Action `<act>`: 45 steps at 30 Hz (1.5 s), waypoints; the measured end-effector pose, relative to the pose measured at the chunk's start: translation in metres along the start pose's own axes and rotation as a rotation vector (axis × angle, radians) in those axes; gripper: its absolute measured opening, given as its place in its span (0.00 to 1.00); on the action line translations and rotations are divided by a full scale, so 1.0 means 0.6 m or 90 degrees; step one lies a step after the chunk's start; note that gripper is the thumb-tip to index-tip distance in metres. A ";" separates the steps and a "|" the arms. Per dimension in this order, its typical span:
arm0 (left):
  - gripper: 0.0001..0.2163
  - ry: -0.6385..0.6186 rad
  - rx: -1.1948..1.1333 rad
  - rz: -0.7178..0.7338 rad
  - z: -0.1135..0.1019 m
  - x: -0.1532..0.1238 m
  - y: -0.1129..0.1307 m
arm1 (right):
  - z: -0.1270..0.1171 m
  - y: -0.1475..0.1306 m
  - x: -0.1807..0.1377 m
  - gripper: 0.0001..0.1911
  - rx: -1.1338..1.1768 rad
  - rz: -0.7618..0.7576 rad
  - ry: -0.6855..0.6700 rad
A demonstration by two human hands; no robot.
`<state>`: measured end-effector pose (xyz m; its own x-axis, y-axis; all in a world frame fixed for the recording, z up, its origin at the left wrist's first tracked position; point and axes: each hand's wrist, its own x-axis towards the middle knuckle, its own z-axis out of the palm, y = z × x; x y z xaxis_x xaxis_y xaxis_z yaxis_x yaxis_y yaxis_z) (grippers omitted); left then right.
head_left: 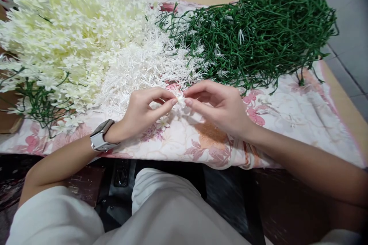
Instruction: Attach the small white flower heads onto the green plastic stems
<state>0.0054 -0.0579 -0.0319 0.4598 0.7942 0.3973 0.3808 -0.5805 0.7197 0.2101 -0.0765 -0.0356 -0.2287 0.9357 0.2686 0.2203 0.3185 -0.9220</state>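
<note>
Your left hand and right hand both pinch one small white blossom over the near cloth; I judge squeezing unevenly could crush it or drop it among the loose white pieces.

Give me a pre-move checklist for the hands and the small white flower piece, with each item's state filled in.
1. Left hand fingertips on the white flower piece: ok.
2. Right hand fingertips on the same piece: ok.
3. Piece held above the floral cloth, not resting on it: cannot tell.
4. White stamen pile just beyond the hands: ok.
5. Green stem pile on the cloth, apart from the hands: ok.
6. Piece correctly oriented: cannot tell, too small.
</note>
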 end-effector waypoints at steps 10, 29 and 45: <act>0.05 -0.030 -0.017 0.004 0.001 0.001 0.003 | 0.004 0.003 -0.004 0.04 -0.026 -0.006 -0.051; 0.09 -0.199 0.352 0.025 -0.080 0.037 -0.009 | -0.001 0.029 0.014 0.02 0.181 0.113 0.054; 0.06 -0.396 0.289 0.048 -0.073 0.021 0.010 | 0.001 0.015 0.009 0.03 0.134 0.100 0.008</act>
<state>-0.0219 -0.0434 0.0022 0.8125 0.5804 -0.0542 0.5604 -0.7521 0.3469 0.2105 -0.0687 -0.0426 -0.1958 0.9732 0.1203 0.0499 0.1324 -0.9899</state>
